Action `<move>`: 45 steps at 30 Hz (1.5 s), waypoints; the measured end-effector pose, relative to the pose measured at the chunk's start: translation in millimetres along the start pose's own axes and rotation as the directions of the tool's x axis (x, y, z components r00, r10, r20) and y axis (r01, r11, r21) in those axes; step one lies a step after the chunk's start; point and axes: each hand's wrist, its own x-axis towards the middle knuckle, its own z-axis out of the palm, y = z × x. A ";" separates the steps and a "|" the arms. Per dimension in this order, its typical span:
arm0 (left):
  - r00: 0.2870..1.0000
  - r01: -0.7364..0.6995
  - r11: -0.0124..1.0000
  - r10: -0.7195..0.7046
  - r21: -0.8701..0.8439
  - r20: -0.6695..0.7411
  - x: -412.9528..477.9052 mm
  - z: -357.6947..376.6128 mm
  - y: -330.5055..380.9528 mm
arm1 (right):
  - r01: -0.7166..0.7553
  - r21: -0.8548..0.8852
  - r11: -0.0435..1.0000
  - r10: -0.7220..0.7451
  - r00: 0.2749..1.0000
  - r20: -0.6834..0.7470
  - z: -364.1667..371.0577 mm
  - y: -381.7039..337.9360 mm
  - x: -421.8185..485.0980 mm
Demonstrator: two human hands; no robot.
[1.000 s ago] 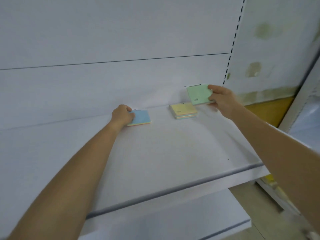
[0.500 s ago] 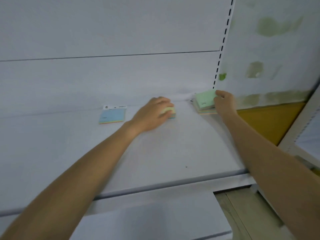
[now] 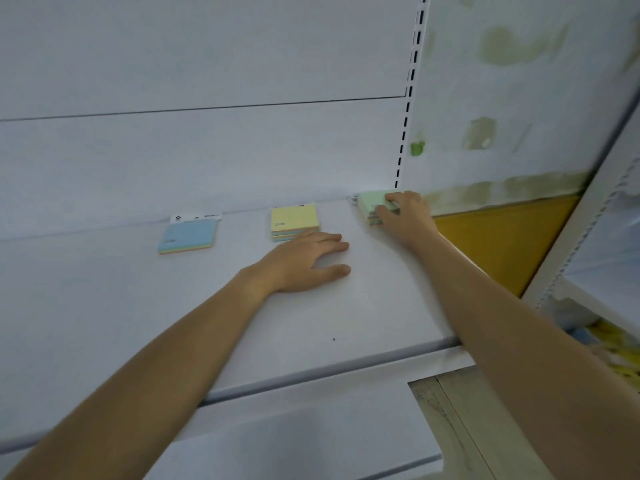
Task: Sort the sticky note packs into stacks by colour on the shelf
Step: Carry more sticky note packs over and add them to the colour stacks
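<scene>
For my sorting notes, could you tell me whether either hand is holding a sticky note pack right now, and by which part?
The right hand grips the green-topped stack at its right front corner, on the shelf. The left hand lies open, holding nothing.

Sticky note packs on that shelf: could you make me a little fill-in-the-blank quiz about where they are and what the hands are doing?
1. The pack topped with ____ lies farthest left on the shelf.
2. The right hand grips the ____ stack at the shelf's right end.
3. The yellow stack sits in the ____ of the row.
4. The left hand lies open, holding ____.

Answers: blue; green; middle; nothing
</scene>
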 end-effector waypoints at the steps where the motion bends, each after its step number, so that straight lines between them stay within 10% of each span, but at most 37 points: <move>1: 1.000 0.005 1.000 -0.005 -0.012 0.002 -0.1 -0.3 0.1 | -0.001 -0.003 1.000 0.001 1.000 0.009 -0.2 0.7 0.2; 8: 1.000 0.026 0.999 -0.027 -0.032 -0.008 -2.8 -1.6 1.6 | 0.034 -0.027 0.999 -0.035 0.999 -0.016 -4.3 -1.7 -6.3; 13: 0.997 0.034 0.999 -0.031 0.035 -0.076 -12.7 -9.5 8.9 | 0.334 -0.143 0.932 -0.350 0.931 -0.104 -5.8 -19.8 -19.1; 21: 0.993 -0.021 0.954 0.054 0.299 -0.101 -71.9 -36.5 -18.2 | 0.632 -0.230 0.740 -0.615 0.774 0.148 26.7 -105.4 -42.9; 27: 0.970 0.202 0.918 -0.141 0.340 -0.196 -180.0 -73.2 -105.6 | 0.718 -0.223 0.659 -0.688 0.696 0.208 81.7 -220.1 -67.5; 45: 0.634 0.760 0.619 -0.635 0.201 -0.441 -500.2 -168.5 -339.4 | 0.806 0.119 0.580 -0.776 0.501 0.384 299.4 -514.0 -199.3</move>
